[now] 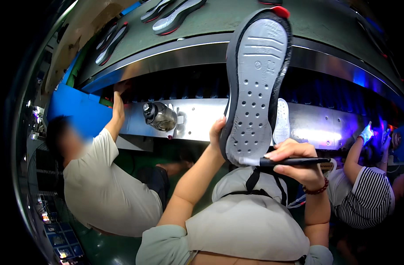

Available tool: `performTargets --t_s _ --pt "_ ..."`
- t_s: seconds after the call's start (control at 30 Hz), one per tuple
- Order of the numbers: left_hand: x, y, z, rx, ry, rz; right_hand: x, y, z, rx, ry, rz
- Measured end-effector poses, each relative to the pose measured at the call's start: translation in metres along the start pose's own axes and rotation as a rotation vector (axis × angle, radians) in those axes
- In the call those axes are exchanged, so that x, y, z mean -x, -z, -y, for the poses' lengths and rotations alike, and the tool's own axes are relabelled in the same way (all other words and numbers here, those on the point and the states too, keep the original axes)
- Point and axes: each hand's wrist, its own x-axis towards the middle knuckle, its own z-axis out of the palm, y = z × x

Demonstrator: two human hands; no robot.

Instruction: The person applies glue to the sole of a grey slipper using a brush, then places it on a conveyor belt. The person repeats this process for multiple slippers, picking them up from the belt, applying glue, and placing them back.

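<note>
A black shoe sole (259, 106) with a grey, dotted inner face and a red tip stands nearly upright in front of me. My left hand (217, 132) is closed on its left edge; most of the fingers are hidden behind it. In my right hand (299, 161) is a brush (294, 162) with a black handle, pinched between thumb and fingers. Its pale bristles touch the lower end of the grey face. Just beyond the right hand, a small white sole-shaped piece (281, 121) leans by the metal ledge, partly hidden by the held sole.
A metal ledge (202, 117) runs across, with a dark clear bottle (160, 115) on it at left. Behind is a green belt (210, 26) carrying several soles (180, 17). Co-workers sit at left (109, 176) and right (365, 194). A blue panel (71, 108) stands at left.
</note>
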Motion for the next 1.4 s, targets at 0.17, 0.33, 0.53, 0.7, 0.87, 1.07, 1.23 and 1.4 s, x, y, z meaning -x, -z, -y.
performTargets --t_s 0.17,0.33,0.53,0.7,0.87,1.07,1.23,1.4 --pt "0.004 -0.004 -0.009 0.125 0.142 -0.031 -0.004 0.009 0.005 0.167 0.053 0.001" --pt "-0.001 -0.021 -0.022 -0.138 0.432 -0.199 -0.009 0.018 0.016 0.256 0.082 0.336" --pt "-0.007 -0.046 -0.028 -0.163 0.639 -0.249 -0.021 0.026 0.025 0.315 0.118 0.362" --pt "-0.01 -0.059 -0.03 -0.3 0.831 -0.424 -0.026 0.034 0.047 0.357 0.046 0.641" --pt "-0.009 -0.055 -0.027 -0.541 0.88 -0.356 -0.023 0.036 0.046 0.431 0.066 0.57" --pt "-0.006 -0.033 -0.034 -0.342 0.79 -0.405 -0.023 0.046 0.049 0.442 0.044 0.502" --pt "0.003 -0.008 -0.047 -0.503 0.672 -0.305 -0.009 0.055 0.035 0.441 -0.003 0.474" --pt "0.018 0.004 -0.047 -0.542 0.579 -0.315 0.002 0.052 0.041 0.45 0.108 0.28"
